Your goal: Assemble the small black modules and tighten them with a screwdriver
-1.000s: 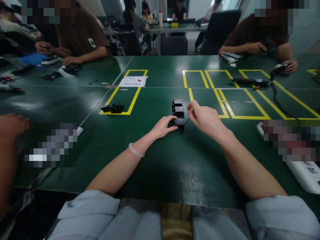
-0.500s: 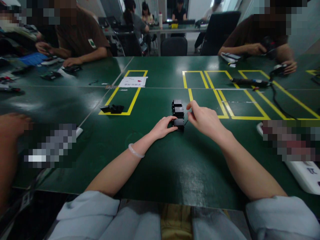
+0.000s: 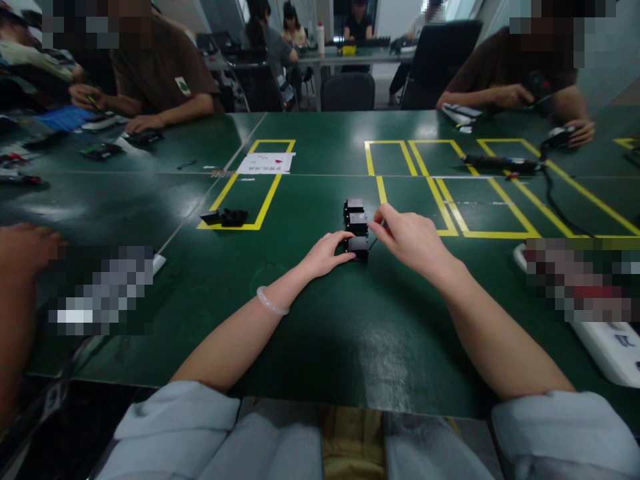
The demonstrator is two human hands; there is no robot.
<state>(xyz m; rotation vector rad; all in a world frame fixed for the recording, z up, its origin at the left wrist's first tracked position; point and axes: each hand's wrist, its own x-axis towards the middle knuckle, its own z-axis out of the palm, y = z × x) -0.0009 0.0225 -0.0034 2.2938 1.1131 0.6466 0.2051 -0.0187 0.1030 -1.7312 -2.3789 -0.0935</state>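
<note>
Three small black box-shaped parts with shiny grey tops stand in a row on the green table, the far one (image 3: 355, 205), the middle one (image 3: 357, 221) and the near one (image 3: 357, 247). They look like small motors. My left hand (image 3: 323, 256), with a pale bracelet at the wrist, holds the near part from its left side between thumb and fingers. Beside the row, my right hand (image 3: 407, 237) is closed in a pinch close to the middle part. A thin dark wire-like piece (image 3: 373, 245) shows under its fingertips; whether they grip it is hard to see.
Yellow tape marks rectangles on the table (image 3: 310, 347). A black part (image 3: 225, 217) and a paper sheet (image 3: 265, 163) lie left of centre. White power strips (image 3: 607, 350) flank my arms. Co-workers sit opposite, and another person's arm (image 3: 20, 300) rests at the left.
My right hand has moved slightly left, its fingertips now closer to the middle part and pinched together. My left hand and the three parts have stayed put.
</note>
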